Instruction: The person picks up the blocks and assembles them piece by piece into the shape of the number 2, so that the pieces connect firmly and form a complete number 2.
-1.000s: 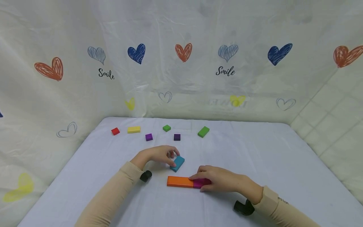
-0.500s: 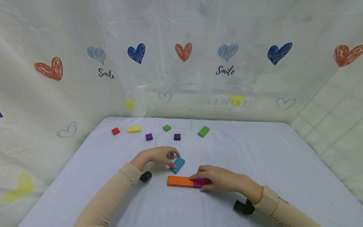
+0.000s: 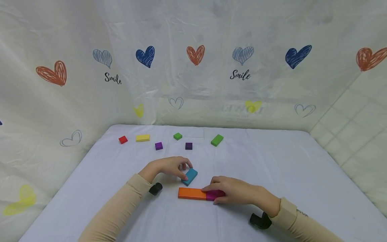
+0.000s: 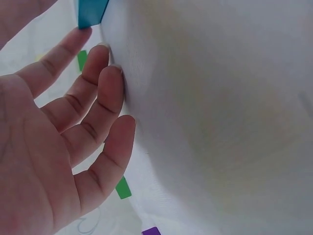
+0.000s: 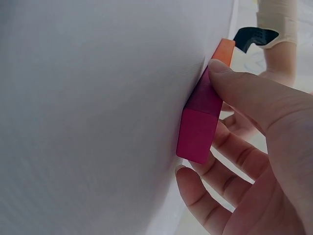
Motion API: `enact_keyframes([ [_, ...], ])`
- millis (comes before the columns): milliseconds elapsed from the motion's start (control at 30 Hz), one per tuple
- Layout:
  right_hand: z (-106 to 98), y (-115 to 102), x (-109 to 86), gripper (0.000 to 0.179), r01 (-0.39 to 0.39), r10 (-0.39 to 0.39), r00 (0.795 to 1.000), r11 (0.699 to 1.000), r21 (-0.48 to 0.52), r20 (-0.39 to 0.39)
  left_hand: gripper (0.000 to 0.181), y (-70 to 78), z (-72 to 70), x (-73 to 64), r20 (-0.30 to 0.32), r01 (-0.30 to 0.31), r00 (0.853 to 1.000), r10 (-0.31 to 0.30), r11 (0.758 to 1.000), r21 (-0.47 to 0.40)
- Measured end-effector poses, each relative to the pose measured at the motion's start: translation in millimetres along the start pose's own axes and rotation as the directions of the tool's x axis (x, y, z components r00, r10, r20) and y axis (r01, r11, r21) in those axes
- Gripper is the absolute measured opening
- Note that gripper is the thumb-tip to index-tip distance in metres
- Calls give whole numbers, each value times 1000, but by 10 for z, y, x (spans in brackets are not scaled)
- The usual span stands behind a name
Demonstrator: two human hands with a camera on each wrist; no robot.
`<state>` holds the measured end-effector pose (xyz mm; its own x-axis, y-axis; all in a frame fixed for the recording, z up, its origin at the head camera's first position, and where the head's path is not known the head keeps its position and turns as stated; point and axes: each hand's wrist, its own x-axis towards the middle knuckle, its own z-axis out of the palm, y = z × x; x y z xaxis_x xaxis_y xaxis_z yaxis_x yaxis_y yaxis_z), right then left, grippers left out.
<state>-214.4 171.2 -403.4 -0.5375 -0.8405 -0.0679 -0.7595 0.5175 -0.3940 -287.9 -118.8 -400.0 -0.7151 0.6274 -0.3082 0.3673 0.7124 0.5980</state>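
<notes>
Left hand (image 3: 170, 165) pinching blue block (image 3: 191, 175), slid slightly nearer orange block (image 3: 191, 193), gap smaller; right hand (image 3: 235, 190) unmoved, gripping magenta block (image 3: 213, 195)

Heart-printed backdrop (image 3: 208, 84) behind white tablecloth (image 3: 257, 158)

The left hand (image 4: 54, 147) takes up the left side, palm toward the camera, its fingers (image 4: 110, 90) bent. The index fingertip touches the near end of a blue block (image 4: 91, 13), cut off by the top edge. The other fingertips lie against or just beside the white surface (image 4: 210, 117). Behind the hand show two green blocks (image 4: 123, 188), and at the bottom edge part of a purple block (image 4: 151, 231).
</notes>
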Motion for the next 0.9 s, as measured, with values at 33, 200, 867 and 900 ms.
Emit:
enact_keyframes([
  [33, 0, 0, 0, 45, -1, 1, 1000, 1000, -1, 0, 41, 3, 1, -1, -1, -1, 1000, 1, 1000, 2],
  [200, 4, 6, -3, 45, -6, 6, 1000, 1000, -6, -3, 41, 9, 3, -1, -7, -5, 1000, 5, 1000, 16],
  [867, -2, 1, 3, 44, -6, 6, 1000, 1000, 5, 4, 41, -24, 25, 22, -11, -11, 1000, 11, 999, 47],
  [900, -3, -1, 3, 44, -6, 6, 1000, 1000, 7, 4, 41, -27, 26, 22, -10, -11, 1000, 11, 999, 46],
])
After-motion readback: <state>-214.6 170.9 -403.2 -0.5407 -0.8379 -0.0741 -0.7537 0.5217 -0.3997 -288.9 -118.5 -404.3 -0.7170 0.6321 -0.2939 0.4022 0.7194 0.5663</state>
